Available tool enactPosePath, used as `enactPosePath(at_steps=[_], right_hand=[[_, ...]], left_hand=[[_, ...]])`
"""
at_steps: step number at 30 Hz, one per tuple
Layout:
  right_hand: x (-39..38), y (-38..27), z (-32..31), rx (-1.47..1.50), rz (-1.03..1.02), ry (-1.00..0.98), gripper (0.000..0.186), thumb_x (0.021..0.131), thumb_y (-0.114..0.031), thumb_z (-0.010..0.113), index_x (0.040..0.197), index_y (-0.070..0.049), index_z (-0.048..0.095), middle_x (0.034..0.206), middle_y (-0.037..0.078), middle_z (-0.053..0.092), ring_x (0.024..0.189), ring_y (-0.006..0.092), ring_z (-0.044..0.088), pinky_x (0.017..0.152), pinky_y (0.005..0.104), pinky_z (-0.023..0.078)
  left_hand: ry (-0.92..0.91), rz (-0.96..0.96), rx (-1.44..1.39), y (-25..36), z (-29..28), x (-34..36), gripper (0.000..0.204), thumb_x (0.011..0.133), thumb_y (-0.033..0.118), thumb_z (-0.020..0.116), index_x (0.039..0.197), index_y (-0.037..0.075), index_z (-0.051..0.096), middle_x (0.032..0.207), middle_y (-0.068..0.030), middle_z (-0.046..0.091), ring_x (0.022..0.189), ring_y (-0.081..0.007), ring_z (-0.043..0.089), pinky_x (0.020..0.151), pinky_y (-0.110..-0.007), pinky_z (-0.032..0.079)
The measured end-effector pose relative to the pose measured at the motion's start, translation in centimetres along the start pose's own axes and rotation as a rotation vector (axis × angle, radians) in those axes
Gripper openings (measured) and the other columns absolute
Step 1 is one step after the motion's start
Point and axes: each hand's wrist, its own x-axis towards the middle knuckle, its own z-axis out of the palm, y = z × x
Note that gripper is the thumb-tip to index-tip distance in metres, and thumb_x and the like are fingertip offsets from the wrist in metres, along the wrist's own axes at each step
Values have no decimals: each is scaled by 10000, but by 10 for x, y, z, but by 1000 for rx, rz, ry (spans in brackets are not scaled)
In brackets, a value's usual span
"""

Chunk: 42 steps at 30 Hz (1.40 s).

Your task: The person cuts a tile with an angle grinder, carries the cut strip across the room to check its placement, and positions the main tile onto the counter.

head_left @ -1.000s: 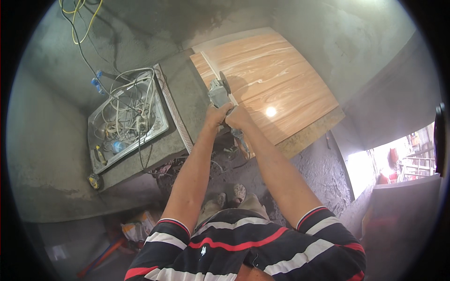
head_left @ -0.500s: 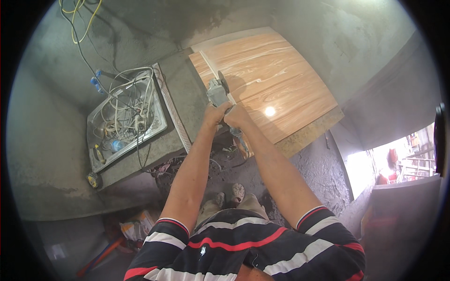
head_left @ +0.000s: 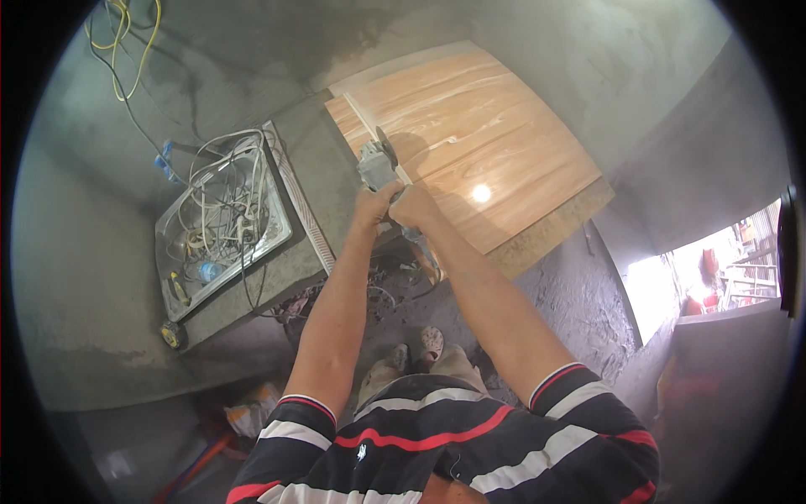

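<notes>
Both my hands are wrapped round an angle grinder (head_left: 378,170) with a grey head and a thin dark disc (head_left: 387,146). My left hand (head_left: 370,204) grips it on the left side, close behind the head. Just right of it, my right hand (head_left: 411,207) holds the body, whose rear end shows below the wrist. The disc stands upright over a wood-grain tile (head_left: 495,143), at a pale strip (head_left: 362,115) along the tile's left part. Whether the disc touches the surface I cannot tell. A narrow piece of the wood-grain sheet lies left of the strip.
A concrete slab (head_left: 315,139) bears the tile. To the left, a steel sink (head_left: 281,220) holds tangled cables, a bottle (head_left: 210,270) and a yellow-handled tool (head_left: 179,288). A striped strip (head_left: 298,197) lies beside it. A tape measure (head_left: 173,335) sits at the slab's near-left corner. Yellow cable (head_left: 152,46) hangs on the wall.
The whole view has shifted slightly, so the slab, tile and sink sit a little further left. My hands keep their hold on the grinder, which stays at the pale strip.
</notes>
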Motion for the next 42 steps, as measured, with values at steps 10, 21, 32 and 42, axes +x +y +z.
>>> enactPosePath(at_steps=[10, 21, 32, 42], right_hand=[[-6, -1, -2, 7, -18, 12, 450, 810, -256, 659, 1200, -44, 733, 1180, 274, 727, 1142, 419, 697, 956, 464, 557], [-10, -4, -9, 21, 0, -5, 461, 790, -234, 656, 1201, -40, 730, 1179, 272, 728, 1133, 416, 700, 945, 459, 563], [-18, -1, -10, 17, 15, -4, 423, 797, -232, 642, 1130, -2, 767, 1155, 285, 732, 1122, 419, 707, 949, 455, 563], [-18, 6, -2, 10, 14, 11, 419, 799, -220, 647, 1126, 15, 763, 1153, 305, 725, 1123, 416, 709, 945, 458, 565]], left_hand=[[33, 35, 6, 3, 3, -5, 464, 818, 223, 827, 1176, -36, 686, 1009, -127, 749, 832, -203, 725, 709, -347, 567], [-26, 18, -2, -6, -1, 4, 445, 823, 249, 828, 1136, -44, 709, 996, -127, 750, 819, -201, 724, 701, -343, 564], [-36, -36, -41, 1, 5, -11, 464, 817, 227, 818, 1157, -60, 683, 994, -138, 746, 816, -212, 726, 705, -349, 565], [-21, -14, -20, 6, 9, -23, 436, 819, 212, 810, 1142, -54, 687, 988, -133, 746, 815, -209, 725, 708, -352, 565]])
